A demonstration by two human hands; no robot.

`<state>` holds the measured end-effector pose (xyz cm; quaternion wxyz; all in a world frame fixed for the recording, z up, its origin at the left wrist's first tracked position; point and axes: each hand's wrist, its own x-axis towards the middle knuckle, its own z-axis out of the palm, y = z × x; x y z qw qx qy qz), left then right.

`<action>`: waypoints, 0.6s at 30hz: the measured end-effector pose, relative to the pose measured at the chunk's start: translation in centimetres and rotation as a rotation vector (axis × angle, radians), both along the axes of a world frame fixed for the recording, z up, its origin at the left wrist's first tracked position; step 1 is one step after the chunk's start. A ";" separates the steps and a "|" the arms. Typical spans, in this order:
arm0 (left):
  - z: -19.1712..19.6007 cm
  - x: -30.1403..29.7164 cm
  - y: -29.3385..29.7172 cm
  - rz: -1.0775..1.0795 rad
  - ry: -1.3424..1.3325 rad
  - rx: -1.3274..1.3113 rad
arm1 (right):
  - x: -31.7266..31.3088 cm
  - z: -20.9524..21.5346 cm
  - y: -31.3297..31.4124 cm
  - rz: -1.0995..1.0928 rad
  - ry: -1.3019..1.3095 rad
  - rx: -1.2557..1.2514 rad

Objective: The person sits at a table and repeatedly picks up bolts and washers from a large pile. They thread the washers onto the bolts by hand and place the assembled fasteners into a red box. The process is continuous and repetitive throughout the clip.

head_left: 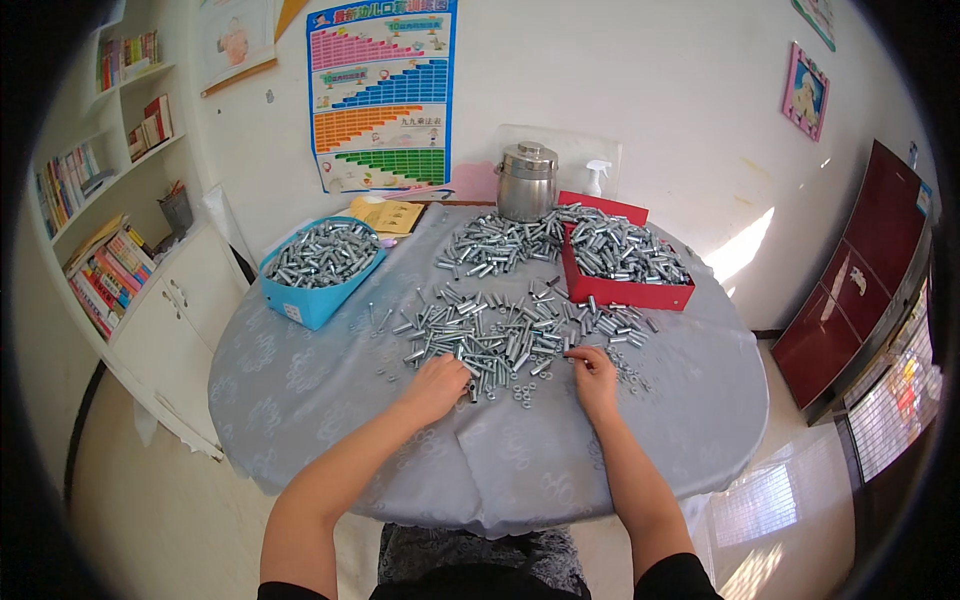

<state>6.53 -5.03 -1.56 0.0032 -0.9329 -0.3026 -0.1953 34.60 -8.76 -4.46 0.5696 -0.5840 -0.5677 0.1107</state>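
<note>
A loose pile of silvery metal tubes and bolts (490, 325) lies mid-table. At its near left edge my left hand (438, 388) is closed, fingertips down among the parts; whatever they grip is hidden. My right hand (596, 380) pinches at the pile's near right side, on something too small to make out. Small washers or nuts (522, 395) are scattered between the hands, and more small rings (630, 378) lie right of my right hand. A blue box (312, 303) at the left and a red box (632, 293) at the right are heaped with similar metal parts.
Another heap of metal tubes (490, 243) sits beside the red box. Behind stand a steel pot with a lid (527, 185) and a white spray bottle (597, 178). A yellow booklet (385, 214) lies at the back left. The grey tablecloth (320, 400) covers the round table.
</note>
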 end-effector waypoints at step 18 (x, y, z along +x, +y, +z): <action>-0.4 3.5 0.2 -0.059 -1.301 -1.301 | -6.5 3.3 -3.0 0.651 0.493 -0.306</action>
